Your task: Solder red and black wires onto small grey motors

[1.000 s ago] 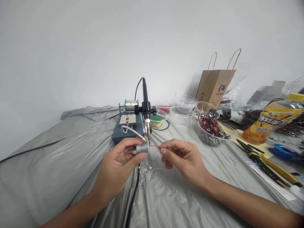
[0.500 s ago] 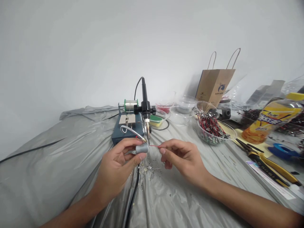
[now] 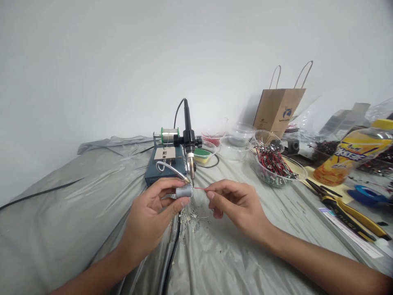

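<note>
Between the thumb and fingers of my left hand [image 3: 156, 213] is a small grey cylinder [image 3: 183, 191], lying sideways with printing on it; it looks like a small motor or a capacitor. My right hand [image 3: 235, 205] pinches a thin red wire [image 3: 200, 188] that runs left to the cylinder's right end. Just above that end comes down the tip of a soldering iron [image 3: 190, 159], held upright in a stand. A curved metal solder guide tube [image 3: 173, 170] points at the same spot. Whether tip, wire and cylinder touch is too small to tell.
Behind my left hand stands a blue soldering unit [image 3: 150, 172] with a solder spool [image 3: 170, 135]. A sponge [image 3: 202, 155], clear tubs [image 3: 235, 149] and a bowl of wired parts [image 3: 273, 166] sit farther back. Pliers [image 3: 346, 213], blue tape [image 3: 367, 195] and a bottle [image 3: 353, 157] lie right.
Both hands hold nearly the same pose, with the cylinder and red wire still at the iron's tip. The view has shifted very slightly.
</note>
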{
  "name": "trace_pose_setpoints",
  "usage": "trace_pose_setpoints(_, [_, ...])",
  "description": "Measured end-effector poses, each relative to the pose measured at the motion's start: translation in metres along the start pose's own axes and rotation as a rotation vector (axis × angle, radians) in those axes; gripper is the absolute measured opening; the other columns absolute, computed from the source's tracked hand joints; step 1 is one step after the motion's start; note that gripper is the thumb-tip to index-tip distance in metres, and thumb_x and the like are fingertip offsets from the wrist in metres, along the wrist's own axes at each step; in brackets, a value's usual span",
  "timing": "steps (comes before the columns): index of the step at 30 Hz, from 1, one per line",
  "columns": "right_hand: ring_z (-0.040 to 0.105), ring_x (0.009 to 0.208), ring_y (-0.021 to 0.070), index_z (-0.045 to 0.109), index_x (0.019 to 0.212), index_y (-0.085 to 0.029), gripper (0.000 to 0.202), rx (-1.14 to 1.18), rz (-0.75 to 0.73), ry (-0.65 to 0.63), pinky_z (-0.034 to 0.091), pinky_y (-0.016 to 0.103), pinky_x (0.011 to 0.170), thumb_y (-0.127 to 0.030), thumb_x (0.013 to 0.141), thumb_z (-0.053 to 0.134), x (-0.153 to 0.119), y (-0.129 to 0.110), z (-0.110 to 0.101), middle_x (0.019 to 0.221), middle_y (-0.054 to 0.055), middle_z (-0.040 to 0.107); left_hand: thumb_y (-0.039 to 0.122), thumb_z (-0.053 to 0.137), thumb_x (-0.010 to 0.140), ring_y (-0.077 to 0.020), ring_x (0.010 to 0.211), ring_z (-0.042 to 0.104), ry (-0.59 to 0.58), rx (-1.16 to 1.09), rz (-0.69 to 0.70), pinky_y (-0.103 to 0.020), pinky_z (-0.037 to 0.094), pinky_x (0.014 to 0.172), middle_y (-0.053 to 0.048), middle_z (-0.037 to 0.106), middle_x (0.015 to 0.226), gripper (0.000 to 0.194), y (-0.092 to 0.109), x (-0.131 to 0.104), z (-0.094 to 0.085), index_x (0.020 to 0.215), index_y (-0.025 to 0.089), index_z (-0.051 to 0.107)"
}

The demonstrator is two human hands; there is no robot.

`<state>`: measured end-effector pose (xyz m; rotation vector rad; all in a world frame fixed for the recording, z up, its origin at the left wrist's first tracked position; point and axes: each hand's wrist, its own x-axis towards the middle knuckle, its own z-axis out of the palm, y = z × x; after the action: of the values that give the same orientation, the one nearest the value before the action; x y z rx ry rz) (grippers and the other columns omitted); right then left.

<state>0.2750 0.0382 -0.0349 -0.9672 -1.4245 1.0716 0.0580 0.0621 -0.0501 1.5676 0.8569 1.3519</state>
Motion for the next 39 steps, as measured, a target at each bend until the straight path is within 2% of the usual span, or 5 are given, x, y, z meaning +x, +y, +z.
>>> trace_pose_setpoints(20, [0.060, 0.052, 0.0082, 0.074, 0.092, -0.010, 0.023, -0.011, -0.011, 0.001, 0.052, 0.017, 0.050, -0.033, 0.089, 0.074, -0.0003, 0.0014, 0.0006, 0.065, 0.003, 0.066, 0.028, 0.081, 0.090, -0.0104, 0.104, 0.069, -0.017, 0.042, 0.050, -0.014, 0.058, 0.091, 0.004, 0.070, 0.115, 0.022, -0.0034, -0.0009, -0.0012, 0.109, 0.036, 0.073])
trace_pose_setpoints(39, [0.060, 0.052, 0.0080, 0.074, 0.091, -0.011, 0.021, -0.012, -0.009, -0.010, 0.052, 0.017, 0.050, -0.031, 0.090, 0.074, -0.0016, -0.0009, 0.0010, 0.064, 0.002, 0.066, 0.028, 0.080, 0.091, -0.0112, 0.110, 0.067, -0.027, 0.037, 0.057, -0.015, 0.057, 0.094, 0.004, 0.069, 0.119, 0.024, -0.0044, -0.0011, -0.0022, 0.112, 0.037, 0.073])
